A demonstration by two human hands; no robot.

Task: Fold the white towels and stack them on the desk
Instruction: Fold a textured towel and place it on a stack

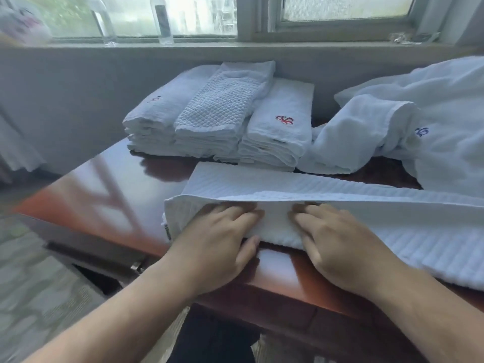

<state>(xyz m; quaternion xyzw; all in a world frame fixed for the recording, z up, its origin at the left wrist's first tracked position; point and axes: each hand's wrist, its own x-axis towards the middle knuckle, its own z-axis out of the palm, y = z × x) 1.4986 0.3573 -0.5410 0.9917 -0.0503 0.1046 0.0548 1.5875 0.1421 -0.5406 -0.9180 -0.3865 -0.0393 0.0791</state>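
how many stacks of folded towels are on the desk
3, side by side at the desk's far edge: left stack, middle waffle-textured stack, right stack with red embroidery. Any behind them would be hidden.

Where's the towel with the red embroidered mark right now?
In the head view, the red-marked towel tops the rightmost folded stack at the desk's back, beside the waffle-textured towel.

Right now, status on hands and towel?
Left hand and right hand both grip the near edge of the ribbed towel, fold half done. Folded stacks behind on the desk. Loose towels at right, clear of the fold.
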